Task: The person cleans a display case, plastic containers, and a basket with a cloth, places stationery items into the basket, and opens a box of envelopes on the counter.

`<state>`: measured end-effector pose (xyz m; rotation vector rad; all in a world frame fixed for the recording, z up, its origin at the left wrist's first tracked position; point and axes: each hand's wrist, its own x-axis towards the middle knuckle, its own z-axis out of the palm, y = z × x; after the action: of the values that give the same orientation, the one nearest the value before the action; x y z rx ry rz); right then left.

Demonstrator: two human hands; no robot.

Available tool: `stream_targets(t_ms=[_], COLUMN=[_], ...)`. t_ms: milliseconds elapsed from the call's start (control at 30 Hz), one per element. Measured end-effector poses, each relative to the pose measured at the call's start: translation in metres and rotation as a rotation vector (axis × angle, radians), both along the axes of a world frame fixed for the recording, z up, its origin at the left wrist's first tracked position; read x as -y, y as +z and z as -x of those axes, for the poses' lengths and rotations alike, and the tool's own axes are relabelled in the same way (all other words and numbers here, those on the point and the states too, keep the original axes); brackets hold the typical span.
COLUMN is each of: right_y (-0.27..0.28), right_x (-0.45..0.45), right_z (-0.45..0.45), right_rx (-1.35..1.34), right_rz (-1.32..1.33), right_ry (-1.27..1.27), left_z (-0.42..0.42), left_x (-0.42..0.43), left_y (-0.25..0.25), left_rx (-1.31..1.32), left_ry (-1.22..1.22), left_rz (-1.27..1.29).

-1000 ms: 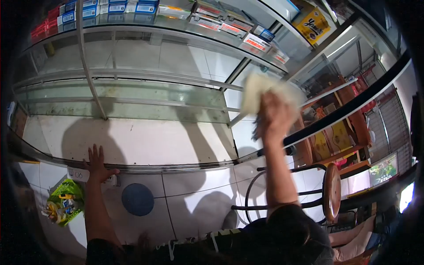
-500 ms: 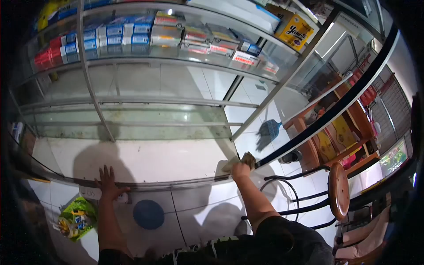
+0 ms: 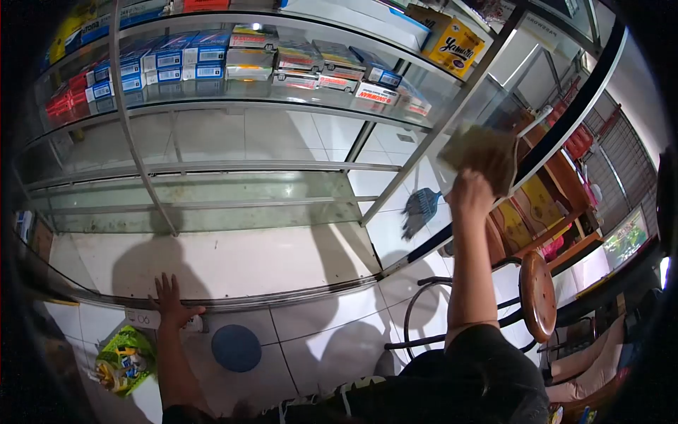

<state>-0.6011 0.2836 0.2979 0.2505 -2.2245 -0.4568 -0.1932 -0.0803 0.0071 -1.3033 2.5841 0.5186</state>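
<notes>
cloth looks light and limp, best bunched mid-fold, with right hand closed on it, left hand splayed, empty

Before you is the display case, with boxes in a row on one shelf and a carton at the right of the shelf above. On the floor, a basket lies to your left, a disc right of it, and a stool farther right. A broom is beyond the case's right end.
</notes>
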Motion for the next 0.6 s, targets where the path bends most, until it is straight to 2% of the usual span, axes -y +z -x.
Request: stream_targets(t_ms=[67, 133, 200, 233, 267, 300, 333, 367, 433, 500, 567, 600], right_y=[-0.020, -0.081, -0.189, -0.241, -0.246, -0.245, -0.213, -0.205, -0.192, -0.160, -0.137, -0.122], right_x=[0.016, 0.018, -0.004, -0.016, -0.005, 0.001, 0.021, 0.028, 0.029, 0.044, 0.042, 0.043], right_z=[-0.031, -0.038, -0.026, -0.017, -0.027, -0.034, -0.059, -0.055, -0.045, -0.052, -0.047, -0.049], right_rx=[0.446, 0.637, 0.144, 0.086, 0.033, 0.586, 1.132, 1.137, 1.204, 0.882, 0.240, 0.055], right_rz=[0.168, -0.056, -0.451, -0.254, -0.053, -0.109, -0.172, -0.176, 0.029, 0.444, 0.434, 0.298], right_ry=[0.089, 0.051, 0.195, 0.330, 0.467, 0.250, 0.007, 0.023, 0.174, 0.365, 0.942, 0.959], left_z=[-0.002, -0.003, 0.001, 0.003, 0.002, 0.001, 0.001, 0.001, -0.001, -0.001, -0.001, -0.002], left_x=[0.003, 0.000, -0.001, -0.001, 0.000, 0.002, 0.004, 0.004, 0.002, 0.003, 0.003, 0.002], left_y=[-0.001, -0.002, -0.002, -0.001, 0.000, 0.001, 0.002, 0.003, 0.001, -0.003, -0.005, -0.004], left_rx=[0.004, 0.028, 0.031, 0.044, 0.061, 0.075, 0.077, 0.059, 0.032, 0.041, 0.044, 0.056], left_ry=[0.006, 0.010, 0.023, 0.017, 0.015, 0.016, 0.035, 0.028, 0.004, 0.010, -0.006, -0.005], left_rz=[0.021, 0.033, 0.041, 0.026, 0.011, 0.000, 0.007, 0.005, -0.011, -0.001, 0.023, 0.018])
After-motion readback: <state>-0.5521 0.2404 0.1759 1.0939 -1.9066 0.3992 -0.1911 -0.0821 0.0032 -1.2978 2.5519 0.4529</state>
